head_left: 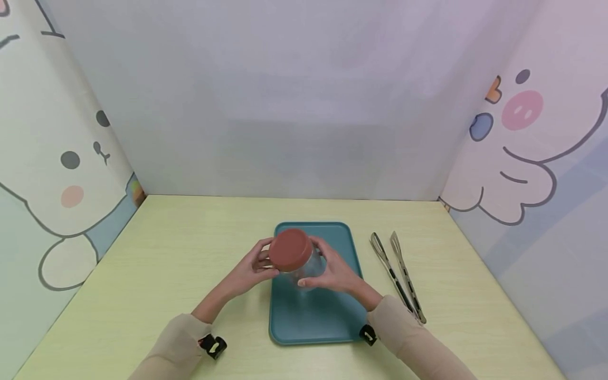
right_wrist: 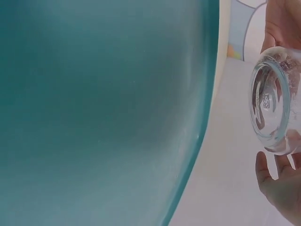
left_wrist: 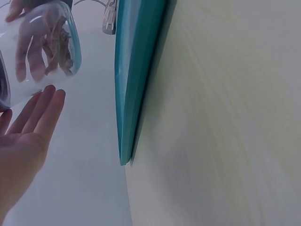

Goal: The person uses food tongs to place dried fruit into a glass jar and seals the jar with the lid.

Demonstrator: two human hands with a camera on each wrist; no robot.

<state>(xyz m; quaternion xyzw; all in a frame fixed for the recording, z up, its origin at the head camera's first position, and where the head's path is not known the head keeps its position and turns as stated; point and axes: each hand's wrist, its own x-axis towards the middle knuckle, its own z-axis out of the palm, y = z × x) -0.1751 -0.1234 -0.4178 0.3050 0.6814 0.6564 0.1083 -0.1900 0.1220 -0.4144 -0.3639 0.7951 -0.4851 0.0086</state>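
Note:
A clear glass jar (head_left: 311, 265) with a reddish-brown lid (head_left: 291, 249) is held tilted above a teal tray (head_left: 315, 322), its lid toward the upper left. My right hand (head_left: 332, 269) grips the glass body, thumb on the near side and fingers on the far side. At the lid's left edge, my left hand (head_left: 252, 269) holds on with thumb and fingertips. In the left wrist view, the fingers of my left hand (left_wrist: 30, 136) extend alongside the glass, and the right hand's fingers show through it. The jar's round base (right_wrist: 270, 101) faces the right wrist view, with an embossed mark.
Right of the tray lie two long utensils: a whisk (head_left: 390, 272) with a looped head, and another with a narrow flat metal head (head_left: 397, 247). They rest on a pale wood-grain table (head_left: 204, 232). Cartoon-printed walls (head_left: 537, 153) and a plain back wall (head_left: 294, 158) enclose it.

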